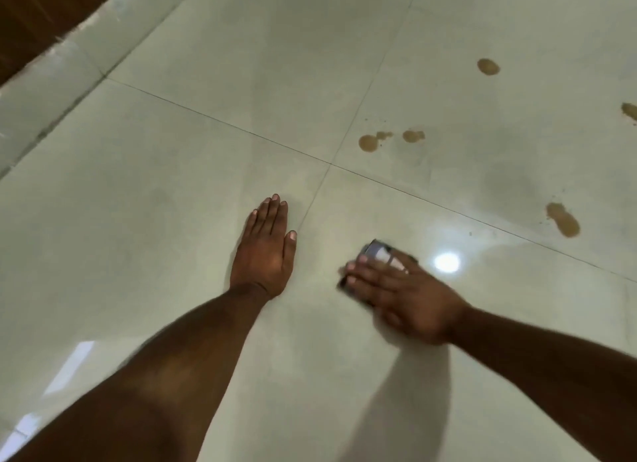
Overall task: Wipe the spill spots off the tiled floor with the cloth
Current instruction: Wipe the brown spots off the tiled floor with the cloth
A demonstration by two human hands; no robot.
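Cloth, small, folded and plaid-looking, lay flat on the glossy pale tiled floor, pinned under the right hand. Right hand was pressed palm-down on it, fingers straight and close together, not pinching; hand and cloth were motion-blurred. Only the cloth's far edge and a dark strip at the fingertips showed; the rest was hidden under the palm. Cloth sat on the near-right tile, just right of the grout cross.

Left hand lay flat on the floor on the near-left tile, fingers extended and together, thumb slightly apart, holding nothing, beside the grout line and apart from the cloth.

Brown spill spots: a cluster of three on the far-right tile just past the grout cross, one oval spot farther out, one cut by the right frame edge, and an elongated one right of the cloth, well apart from it. Bright light glare showed on the tile just right of the right hand. Dark wooden surface and a pale ledge ran along the floor's far-left corner.
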